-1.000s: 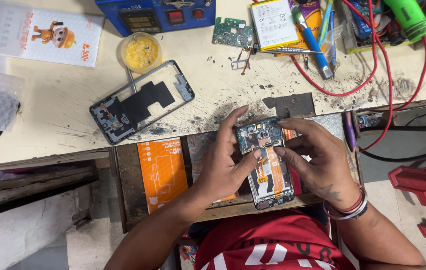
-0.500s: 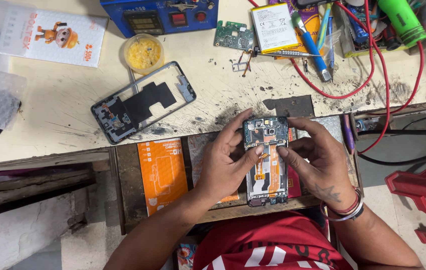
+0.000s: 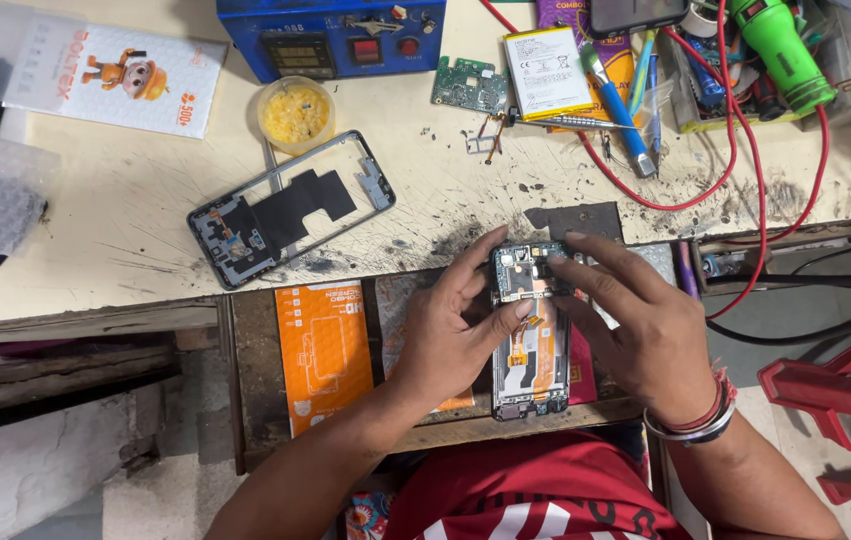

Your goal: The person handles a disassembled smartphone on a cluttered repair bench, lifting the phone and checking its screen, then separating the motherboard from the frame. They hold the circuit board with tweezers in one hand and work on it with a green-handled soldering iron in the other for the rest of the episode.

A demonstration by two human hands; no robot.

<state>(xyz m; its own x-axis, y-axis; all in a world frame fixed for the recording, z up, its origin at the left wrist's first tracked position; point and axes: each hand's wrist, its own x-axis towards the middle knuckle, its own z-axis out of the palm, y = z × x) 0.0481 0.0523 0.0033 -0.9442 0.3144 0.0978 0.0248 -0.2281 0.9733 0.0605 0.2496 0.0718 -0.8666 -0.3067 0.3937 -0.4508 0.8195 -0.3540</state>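
Opened phone [image 3: 530, 345] flat on the tabletop [image 3: 125, 215] — back off, circuit board and orange ribbon bare; left hand [image 3: 450, 335] and right hand [image 3: 635, 330] fingers pinching its upper end.

You're at a phone repair workshop. Your scarred workbench [image 3: 145, 220] carries a blue power supply [image 3: 330, 35] at its far edge, beside a loose circuit board [image 3: 470, 85], battery [image 3: 547, 72] and stripped phone frame [image 3: 290, 207].

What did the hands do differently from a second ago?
Not much. The left hand and right hand stay on the opened phone; the right hand's fingers have stretched over its top end, where the circuit board sits, and the phone looks turned a little straighter. The phone frame, yellow cup and orange packet have not moved.
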